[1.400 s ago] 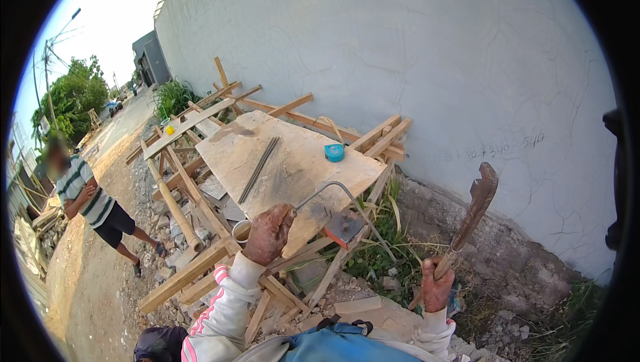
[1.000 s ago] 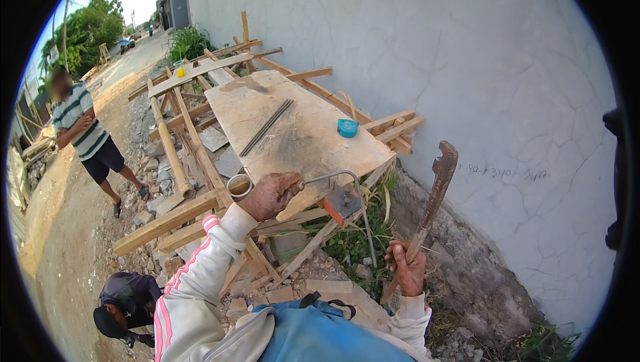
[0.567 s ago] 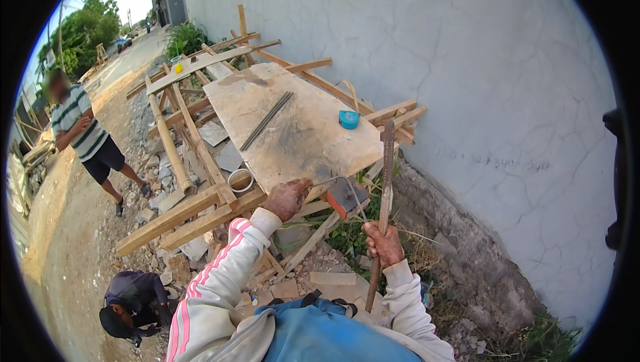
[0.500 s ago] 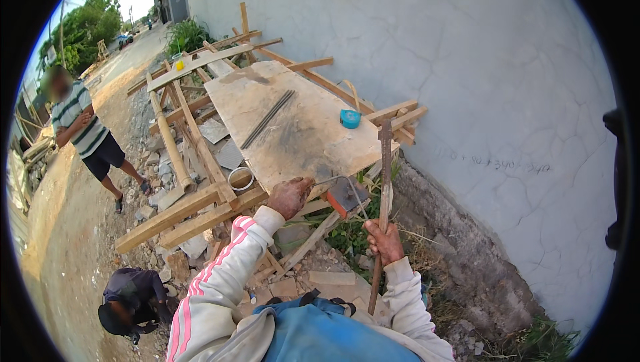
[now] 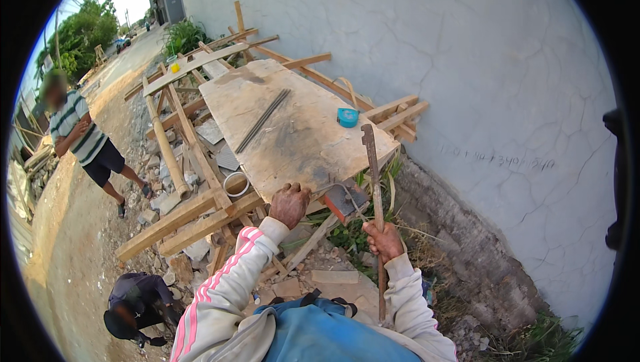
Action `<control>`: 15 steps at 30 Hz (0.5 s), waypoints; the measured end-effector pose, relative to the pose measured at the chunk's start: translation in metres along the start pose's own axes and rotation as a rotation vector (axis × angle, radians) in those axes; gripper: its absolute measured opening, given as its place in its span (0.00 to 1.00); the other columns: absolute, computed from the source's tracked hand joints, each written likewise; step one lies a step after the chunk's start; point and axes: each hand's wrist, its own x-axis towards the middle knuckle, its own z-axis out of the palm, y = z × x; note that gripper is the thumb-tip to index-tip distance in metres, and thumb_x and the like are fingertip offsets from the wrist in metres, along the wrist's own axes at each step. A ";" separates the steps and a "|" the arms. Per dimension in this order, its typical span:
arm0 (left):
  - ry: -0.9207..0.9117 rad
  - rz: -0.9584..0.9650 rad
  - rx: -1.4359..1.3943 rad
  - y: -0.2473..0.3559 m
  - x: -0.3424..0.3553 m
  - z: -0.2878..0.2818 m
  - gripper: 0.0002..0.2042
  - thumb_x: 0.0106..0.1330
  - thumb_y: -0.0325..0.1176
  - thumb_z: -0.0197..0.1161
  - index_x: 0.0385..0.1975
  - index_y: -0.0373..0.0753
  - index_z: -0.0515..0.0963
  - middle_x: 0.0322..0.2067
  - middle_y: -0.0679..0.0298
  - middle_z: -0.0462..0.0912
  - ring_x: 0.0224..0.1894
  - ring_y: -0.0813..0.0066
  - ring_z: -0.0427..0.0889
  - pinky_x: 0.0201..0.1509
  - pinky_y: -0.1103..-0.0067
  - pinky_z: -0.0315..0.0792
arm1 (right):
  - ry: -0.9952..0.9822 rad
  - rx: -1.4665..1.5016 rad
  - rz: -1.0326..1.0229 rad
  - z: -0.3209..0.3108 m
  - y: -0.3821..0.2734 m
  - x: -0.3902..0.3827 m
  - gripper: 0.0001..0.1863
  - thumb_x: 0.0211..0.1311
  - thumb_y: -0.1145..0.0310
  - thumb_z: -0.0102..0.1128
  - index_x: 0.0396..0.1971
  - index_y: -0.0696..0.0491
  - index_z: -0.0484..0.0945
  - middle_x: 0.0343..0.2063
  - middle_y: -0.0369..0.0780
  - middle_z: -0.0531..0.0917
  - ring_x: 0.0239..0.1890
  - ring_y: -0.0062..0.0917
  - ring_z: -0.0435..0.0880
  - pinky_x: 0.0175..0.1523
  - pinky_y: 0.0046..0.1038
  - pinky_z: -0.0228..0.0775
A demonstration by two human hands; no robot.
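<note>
My left hand (image 5: 290, 206) is closed around one end of a thin bent metal rod (image 5: 351, 201) at the near edge of a stained wooden board (image 5: 300, 132). My right hand (image 5: 384, 242) grips a long rusty metal bar (image 5: 374, 179) with a notched upper end. It stands nearly upright, its top tilted left. The rod runs down to the right hand; its end there is hidden. Between the hands sits an orange and dark grey block (image 5: 345, 201) at the board's corner. Several straight thin rods (image 5: 264, 120) and a blue tape measure (image 5: 347, 117) lie on the board.
Wooden beams (image 5: 183, 225) and a bamboo pole (image 5: 167, 152) lie around the board over rubble. A white round container (image 5: 237, 184) is by its left edge. A cracked wall (image 5: 493, 82) rises at right. One person (image 5: 87, 132) stands left; another (image 5: 139, 305) crouches lower left.
The notched top of the metal bar has swung left, so the bar now leans that way. Both hands keep their grip. The view has shifted slightly.
</note>
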 end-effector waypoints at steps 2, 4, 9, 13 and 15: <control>0.027 0.004 -0.003 0.002 0.000 0.003 0.10 0.64 0.36 0.62 0.42 0.42 0.81 0.33 0.56 0.80 0.42 0.55 0.81 0.43 0.61 0.77 | 0.005 0.044 -0.008 0.003 0.004 0.000 0.12 0.70 0.64 0.62 0.36 0.57 0.74 0.15 0.30 0.69 0.13 0.13 0.64 0.16 0.20 0.54; 0.074 0.012 -0.068 0.009 0.003 0.009 0.10 0.63 0.36 0.63 0.41 0.41 0.82 0.34 0.56 0.80 0.43 0.55 0.80 0.46 0.61 0.76 | 0.019 0.082 -0.001 0.006 0.008 0.000 0.12 0.70 0.64 0.63 0.35 0.57 0.74 0.15 0.31 0.69 0.12 0.13 0.64 0.15 0.20 0.54; 0.133 -0.049 -0.240 0.029 0.031 0.038 0.08 0.62 0.33 0.64 0.39 0.41 0.84 0.35 0.56 0.80 0.44 0.53 0.78 0.50 0.62 0.75 | 0.008 0.123 -0.003 0.007 0.011 0.000 0.12 0.68 0.63 0.64 0.33 0.55 0.74 0.14 0.31 0.70 0.11 0.13 0.64 0.15 0.20 0.54; 0.121 -0.074 -0.386 0.026 0.040 0.052 0.08 0.62 0.30 0.63 0.39 0.40 0.84 0.36 0.55 0.80 0.43 0.51 0.78 0.50 0.63 0.74 | 0.039 0.096 0.001 0.010 0.012 -0.001 0.12 0.69 0.64 0.64 0.34 0.56 0.75 0.13 0.31 0.70 0.11 0.13 0.64 0.14 0.20 0.54; 0.104 -0.076 -0.430 0.024 0.040 0.054 0.08 0.62 0.29 0.63 0.39 0.40 0.83 0.36 0.55 0.80 0.43 0.50 0.78 0.50 0.63 0.74 | 0.053 0.100 0.002 0.013 0.014 -0.002 0.11 0.69 0.64 0.64 0.35 0.57 0.76 0.13 0.31 0.70 0.11 0.13 0.65 0.14 0.20 0.54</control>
